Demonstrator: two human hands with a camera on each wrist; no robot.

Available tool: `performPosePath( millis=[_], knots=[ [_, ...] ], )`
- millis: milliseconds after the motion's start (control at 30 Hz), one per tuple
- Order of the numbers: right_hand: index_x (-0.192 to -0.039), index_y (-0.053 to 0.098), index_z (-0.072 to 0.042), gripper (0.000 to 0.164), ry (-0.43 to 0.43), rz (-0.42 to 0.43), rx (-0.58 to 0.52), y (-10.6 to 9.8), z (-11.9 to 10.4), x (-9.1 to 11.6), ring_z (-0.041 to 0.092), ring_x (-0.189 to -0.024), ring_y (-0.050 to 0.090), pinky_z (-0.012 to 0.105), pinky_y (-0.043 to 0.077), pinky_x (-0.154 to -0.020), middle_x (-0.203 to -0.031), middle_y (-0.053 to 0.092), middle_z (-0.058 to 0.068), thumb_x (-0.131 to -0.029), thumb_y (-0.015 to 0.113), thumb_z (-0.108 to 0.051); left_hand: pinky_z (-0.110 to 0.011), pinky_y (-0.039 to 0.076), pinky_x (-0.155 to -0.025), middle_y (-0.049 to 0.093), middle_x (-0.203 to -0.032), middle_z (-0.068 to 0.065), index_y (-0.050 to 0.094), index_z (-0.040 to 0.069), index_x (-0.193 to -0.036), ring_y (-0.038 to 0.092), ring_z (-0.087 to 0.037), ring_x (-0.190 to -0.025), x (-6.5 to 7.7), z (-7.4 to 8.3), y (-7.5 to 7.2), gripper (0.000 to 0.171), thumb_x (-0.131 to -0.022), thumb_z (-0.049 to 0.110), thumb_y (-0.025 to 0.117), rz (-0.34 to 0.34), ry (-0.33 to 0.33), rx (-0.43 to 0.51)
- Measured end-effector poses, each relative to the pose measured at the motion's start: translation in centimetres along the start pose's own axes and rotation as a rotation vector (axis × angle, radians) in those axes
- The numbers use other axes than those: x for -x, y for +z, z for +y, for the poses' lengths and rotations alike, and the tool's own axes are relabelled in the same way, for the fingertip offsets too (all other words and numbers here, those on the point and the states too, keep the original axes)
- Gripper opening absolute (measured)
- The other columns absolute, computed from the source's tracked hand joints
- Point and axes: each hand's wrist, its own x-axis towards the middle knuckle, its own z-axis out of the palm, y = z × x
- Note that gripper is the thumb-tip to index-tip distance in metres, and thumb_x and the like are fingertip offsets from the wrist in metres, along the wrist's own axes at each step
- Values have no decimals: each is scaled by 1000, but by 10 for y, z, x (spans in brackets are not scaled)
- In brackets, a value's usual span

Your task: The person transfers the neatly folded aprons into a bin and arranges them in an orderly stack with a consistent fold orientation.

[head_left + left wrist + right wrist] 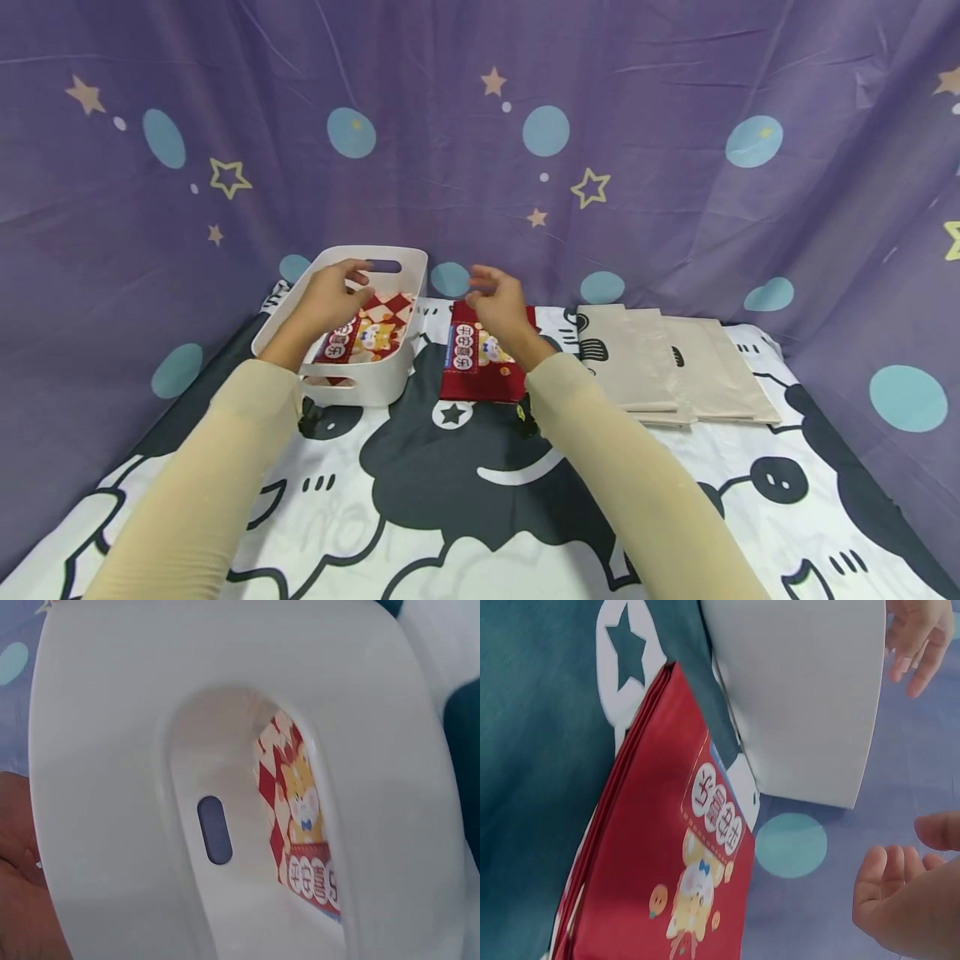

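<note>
My left hand [330,298] hovers over the white plastic basket [378,385], fingers loosely bent with nothing between them. Inside the basket lies a red-and-cream checked packet [377,335] printed with a yellow cartoon animal, seen too in the left wrist view. Over the far part of a red stack [480,387] of flat folded pieces, which look like paper bags, is my right hand [501,307]. Its fingers are relaxed and curved, holding nothing. In the right wrist view, the stack's top [660,847] shows a cartoon animal and white characters, with several layers along its edge.
Several flat beige paper bags [630,358] lie overlapping to the right of the red stack. A black-and-white cartoon cloth [465,500] covers the surface. Behind everything hangs a purple curtain [450,183] with stars and blue dots. The basket stands left of the red stack.
</note>
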Motion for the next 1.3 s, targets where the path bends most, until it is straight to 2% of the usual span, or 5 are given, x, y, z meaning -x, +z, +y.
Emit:
performPosePath(
  millis=[167, 367, 600, 1033, 1300],
  knots=[
    [-140, 59, 1, 52, 4, 5, 19, -11, 6, -1, 31, -106, 65, 31, 57, -88, -127, 65, 21, -89, 59, 14, -49, 57, -85, 61, -128, -26, 50, -2, -146, 65, -42, -110, -2, 8, 7, 46, -102, 10, 58, -10, 11, 19],
    [-139, 60, 0, 51, -4, 33, 96, -27, 11, 0, 30, -104, 66, 31, 56, -76, -124, 67, 20, -90, 59, 12, -48, 57, -85, 62, -128, -24, 53, 1, -145, 65, -40, -109, -5, 20, 15, 44, -102, 11, 59, -4, 33, 19],
    [-138, 60, 1, 50, 20, 58, 125, -44, 21, 0, 32, -106, 64, 32, 56, -85, -122, 66, 21, -90, 60, 12, -47, 59, -81, 63, -128, -24, 53, 1, -145, 66, -39, -106, -7, 37, 27, 45, -101, 9, 59, -10, 87, 48],
    [-139, 60, 1, 48, 47, 98, 186, -69, 30, 5, 34, -107, 67, 34, 56, -86, -126, 65, 24, -92, 60, 10, -44, 58, -79, 64, -124, -22, 55, 0, -143, 69, -35, -100, -11, 65, 47, 44, -99, 7, 61, -37, 186, 55],
    [-139, 59, 3, 47, 50, 96, 247, -79, 34, 5, 35, -111, 64, 40, 56, -92, -124, 65, 23, -92, 61, 8, -46, 56, -89, 63, -124, -23, 58, -1, -139, 66, -34, -104, -13, 79, 66, 43, -98, 8, 64, -58, 234, -6]
  ],
)
